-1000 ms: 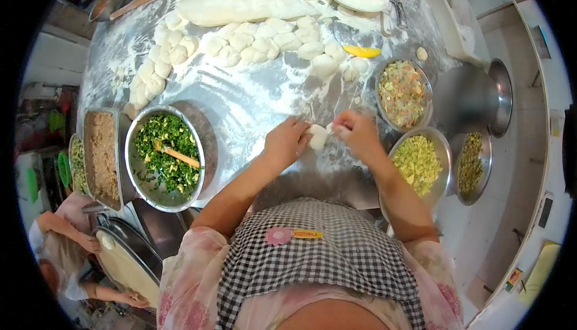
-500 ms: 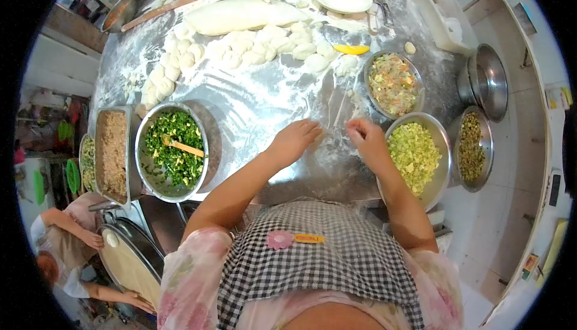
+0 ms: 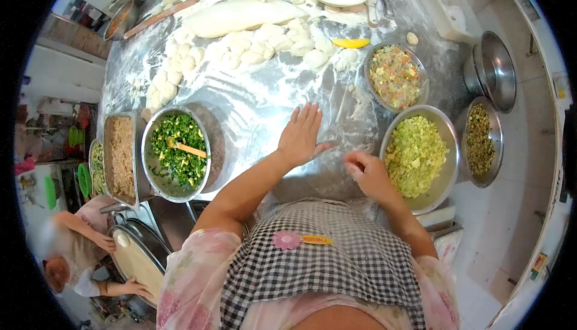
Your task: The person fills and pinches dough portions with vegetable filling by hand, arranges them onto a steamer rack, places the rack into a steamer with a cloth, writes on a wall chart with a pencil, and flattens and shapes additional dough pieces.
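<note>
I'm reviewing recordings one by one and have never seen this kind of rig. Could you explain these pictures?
There is no robot: a person works barehanded, and one head-worn camera looking forward and down takes every picture. The metal table, dusted with flour, bears a long dough roll and many small dough pieces. Nearby are containers of chopped dark greens, pale green filling and brownish filling. The left hand is spread over the table, holding nothing visible. The right hand is curled beside the pale green filling; whether it grips something small, I cannot tell. A co-worker appears at lower left.
</note>
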### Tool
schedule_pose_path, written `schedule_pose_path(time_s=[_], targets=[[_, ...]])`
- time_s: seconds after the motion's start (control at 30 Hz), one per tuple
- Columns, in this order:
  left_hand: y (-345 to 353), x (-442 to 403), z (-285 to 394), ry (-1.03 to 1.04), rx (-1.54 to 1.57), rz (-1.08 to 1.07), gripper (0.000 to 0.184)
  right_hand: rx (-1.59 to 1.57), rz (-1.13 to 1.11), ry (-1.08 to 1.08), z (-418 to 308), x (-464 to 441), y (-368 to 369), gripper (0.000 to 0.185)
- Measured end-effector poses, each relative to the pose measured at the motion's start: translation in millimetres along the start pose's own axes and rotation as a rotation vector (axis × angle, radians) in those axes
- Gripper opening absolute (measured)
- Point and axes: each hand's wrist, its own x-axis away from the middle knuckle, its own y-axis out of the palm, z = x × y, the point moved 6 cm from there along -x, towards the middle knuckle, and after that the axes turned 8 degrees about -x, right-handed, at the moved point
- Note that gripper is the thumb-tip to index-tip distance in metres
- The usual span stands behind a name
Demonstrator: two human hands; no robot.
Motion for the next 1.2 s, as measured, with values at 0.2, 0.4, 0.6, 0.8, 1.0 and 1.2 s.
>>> schedule_pose_path(time_s=[0.2, 0.4, 0.6, 0.8, 1.0, 1.2], targets=[[2.7, -21.1, -5.3, -0.044, -0.035, -0.018, 0.076, 0.022, -0.084, 0.020, 6.3, 1.1, 6.4, 0.021], [39.0, -34.8, -45.6, -0.267, 0.702, -0.151, 0.077, -0.005, -0.095, -0.096, 8.4, 5.5, 9.8, 0.018], [-12.1, -6.3, -42.3, -0.622, 1.647, 0.073, 0.078, 0.027, -0.172, -0.118, 20.3, 5.7, 17.5, 0.019], [-33.1, -26.0, -20.9, -0.444, 0.918, 0.010, 0.070, 0.008, -0.193, -0.121, 20.2, 0.4, 25.1, 0.021], [9.3, -44.2, 23.3, -0.364, 0.389, -0.105, 0.075, 0.155, -0.027, -0.170, 31.5, -21.0, 31.0, 0.033], [16.5, -49.8, 37.4, -0.353, 0.393, -0.120, 0.079, 0.935, 0.067, -0.542, 37.8, -23.1, 57.4, 0.054]])
